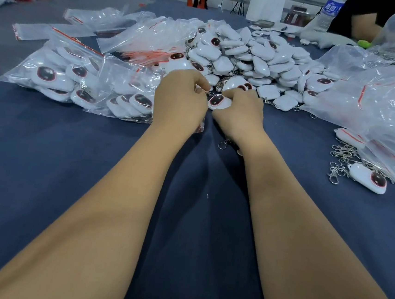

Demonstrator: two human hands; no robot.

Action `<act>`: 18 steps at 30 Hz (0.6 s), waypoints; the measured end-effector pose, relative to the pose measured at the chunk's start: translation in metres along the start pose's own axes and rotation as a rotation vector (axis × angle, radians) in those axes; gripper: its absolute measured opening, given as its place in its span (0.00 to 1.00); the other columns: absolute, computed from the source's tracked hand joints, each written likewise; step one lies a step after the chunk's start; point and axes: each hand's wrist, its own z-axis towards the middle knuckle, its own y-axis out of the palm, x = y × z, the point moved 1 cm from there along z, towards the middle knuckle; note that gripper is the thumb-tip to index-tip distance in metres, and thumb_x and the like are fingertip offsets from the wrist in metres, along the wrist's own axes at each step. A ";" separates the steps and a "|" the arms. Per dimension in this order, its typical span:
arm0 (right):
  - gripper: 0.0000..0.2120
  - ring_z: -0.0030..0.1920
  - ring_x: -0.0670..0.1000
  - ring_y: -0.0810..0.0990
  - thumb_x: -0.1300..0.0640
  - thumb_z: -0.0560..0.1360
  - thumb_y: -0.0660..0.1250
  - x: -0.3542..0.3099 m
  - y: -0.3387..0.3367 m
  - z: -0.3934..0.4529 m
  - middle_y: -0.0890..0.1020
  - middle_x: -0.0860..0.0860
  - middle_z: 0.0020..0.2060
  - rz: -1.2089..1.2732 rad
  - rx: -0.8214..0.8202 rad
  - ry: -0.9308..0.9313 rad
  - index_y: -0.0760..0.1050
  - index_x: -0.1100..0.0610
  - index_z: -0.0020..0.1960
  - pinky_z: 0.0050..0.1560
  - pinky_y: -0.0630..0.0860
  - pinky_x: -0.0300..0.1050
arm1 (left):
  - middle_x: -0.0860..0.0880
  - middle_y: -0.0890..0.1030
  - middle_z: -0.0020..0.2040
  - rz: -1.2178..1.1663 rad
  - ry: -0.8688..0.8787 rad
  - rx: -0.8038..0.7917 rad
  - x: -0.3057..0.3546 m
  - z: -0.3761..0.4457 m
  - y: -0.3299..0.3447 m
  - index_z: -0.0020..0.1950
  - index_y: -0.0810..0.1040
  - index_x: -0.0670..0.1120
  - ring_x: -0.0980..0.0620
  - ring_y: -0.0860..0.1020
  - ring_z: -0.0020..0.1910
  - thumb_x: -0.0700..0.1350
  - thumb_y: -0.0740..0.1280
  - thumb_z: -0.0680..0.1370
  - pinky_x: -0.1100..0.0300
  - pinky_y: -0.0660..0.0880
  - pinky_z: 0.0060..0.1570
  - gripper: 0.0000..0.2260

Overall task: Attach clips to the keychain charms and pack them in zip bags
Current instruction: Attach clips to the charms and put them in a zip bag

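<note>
Both my hands meet at the middle of the table over one white charm (pixel 218 102) with a dark red oval on its face. My right hand (pixel 239 113) grips that charm from the right. My left hand (pixel 182 97) pinches a small metal piece at the charm's top edge; the piece is too small to make out. Behind them lies a big heap of white charms (pixel 249 55). A loose metal clip (pixel 223 143) lies on the cloth by my right wrist.
Filled zip bags of charms (pixel 77 80) lie at the left, empty red-striped zip bags (pixel 140 35) behind them. Large clear bags (pixel 376 111) stand at the right, with several clips (pixel 342 158) and a clipped charm (pixel 370 178) in front. Another person's arm (pixel 362 27) and a water bottle (pixel 329 12) are far right.
</note>
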 end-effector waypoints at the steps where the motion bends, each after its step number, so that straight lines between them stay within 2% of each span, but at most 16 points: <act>1: 0.18 0.63 0.58 0.70 0.55 0.74 0.66 0.001 -0.001 0.000 0.72 0.55 0.63 0.070 0.004 0.011 0.75 0.54 0.64 0.61 0.68 0.46 | 0.52 0.81 0.42 -0.036 -0.025 -0.014 -0.001 0.000 0.001 0.48 0.83 0.51 0.54 0.74 0.34 0.36 0.60 0.75 0.66 0.65 0.35 0.14; 3: 0.17 0.57 0.55 0.72 0.60 0.73 0.67 0.003 -0.003 -0.001 0.73 0.53 0.58 0.223 0.000 0.028 0.71 0.55 0.60 0.52 0.70 0.45 | 0.52 0.81 0.43 -0.093 -0.071 -0.036 -0.003 0.001 0.002 0.49 0.84 0.50 0.54 0.75 0.36 0.35 0.59 0.75 0.64 0.67 0.37 0.16; 5: 0.12 0.48 0.52 0.73 0.62 0.73 0.66 0.004 -0.003 -0.003 0.75 0.48 0.46 0.305 -0.002 0.019 0.69 0.55 0.54 0.41 0.69 0.44 | 0.52 0.80 0.41 -0.116 -0.097 -0.049 -0.002 -0.001 0.003 0.50 0.84 0.49 0.57 0.74 0.32 0.34 0.58 0.75 0.66 0.68 0.34 0.17; 7: 0.08 0.42 0.50 0.72 0.60 0.74 0.67 0.000 -0.003 -0.005 0.74 0.46 0.40 0.413 0.013 0.001 0.68 0.55 0.47 0.39 0.68 0.43 | 0.51 0.81 0.42 -0.102 -0.110 -0.061 -0.002 -0.002 0.003 0.51 0.83 0.50 0.58 0.76 0.30 0.35 0.57 0.75 0.68 0.69 0.34 0.18; 8: 0.06 0.42 0.50 0.74 0.59 0.75 0.67 -0.002 -0.003 -0.005 0.76 0.49 0.41 0.506 0.016 0.003 0.69 0.57 0.45 0.41 0.70 0.43 | 0.48 0.81 0.47 -0.094 -0.117 -0.063 -0.003 -0.002 0.003 0.52 0.83 0.50 0.57 0.78 0.33 0.36 0.57 0.76 0.65 0.73 0.40 0.17; 9: 0.04 0.43 0.52 0.76 0.59 0.76 0.67 -0.004 -0.003 -0.005 0.79 0.53 0.43 0.610 0.004 0.020 0.72 0.59 0.46 0.44 0.73 0.46 | 0.43 0.81 0.52 -0.096 -0.129 -0.060 -0.004 -0.002 0.003 0.53 0.82 0.50 0.50 0.81 0.39 0.37 0.58 0.76 0.59 0.76 0.46 0.16; 10: 0.05 0.42 0.52 0.78 0.60 0.77 0.66 -0.007 -0.003 -0.005 0.81 0.56 0.47 0.713 -0.024 0.044 0.75 0.62 0.50 0.45 0.75 0.47 | 0.40 0.80 0.55 -0.114 -0.148 -0.055 -0.005 0.000 0.002 0.54 0.82 0.50 0.45 0.81 0.44 0.38 0.58 0.75 0.54 0.78 0.49 0.16; 11: 0.07 0.40 0.51 0.79 0.60 0.78 0.64 -0.009 -0.003 -0.006 0.82 0.58 0.49 0.808 -0.067 0.066 0.75 0.63 0.54 0.42 0.76 0.45 | 0.39 0.79 0.56 -0.148 -0.166 -0.049 -0.006 0.001 0.002 0.55 0.82 0.50 0.43 0.81 0.44 0.39 0.58 0.76 0.53 0.78 0.49 0.15; 14: 0.07 0.38 0.49 0.78 0.64 0.80 0.61 -0.015 0.000 -0.007 0.81 0.55 0.47 0.945 -0.174 0.053 0.74 0.61 0.56 0.37 0.73 0.41 | 0.44 0.79 0.59 -0.230 -0.200 -0.033 -0.005 0.002 0.000 0.60 0.81 0.49 0.52 0.79 0.37 0.40 0.58 0.77 0.70 0.73 0.35 0.16; 15: 0.07 0.39 0.50 0.79 0.65 0.79 0.61 -0.016 0.001 -0.007 0.81 0.55 0.46 0.954 -0.188 0.039 0.73 0.60 0.56 0.37 0.74 0.42 | 0.46 0.81 0.58 -0.274 -0.208 -0.031 -0.005 0.002 0.000 0.61 0.81 0.49 0.54 0.79 0.36 0.39 0.58 0.77 0.72 0.72 0.34 0.17; 16: 0.08 0.40 0.51 0.79 0.67 0.78 0.61 -0.016 0.001 -0.006 0.81 0.55 0.46 0.962 -0.197 0.033 0.73 0.59 0.56 0.38 0.74 0.44 | 0.46 0.83 0.54 -0.345 -0.228 -0.038 -0.005 0.001 -0.001 0.58 0.82 0.49 0.53 0.79 0.36 0.38 0.58 0.77 0.69 0.74 0.35 0.17; 18: 0.11 0.41 0.51 0.80 0.69 0.77 0.61 -0.017 0.001 -0.008 0.81 0.55 0.46 0.980 -0.217 0.031 0.73 0.60 0.57 0.39 0.76 0.44 | 0.47 0.82 0.38 -0.476 -0.278 -0.063 -0.001 0.000 -0.002 0.43 0.81 0.50 0.47 0.76 0.32 0.37 0.58 0.76 0.58 0.74 0.37 0.14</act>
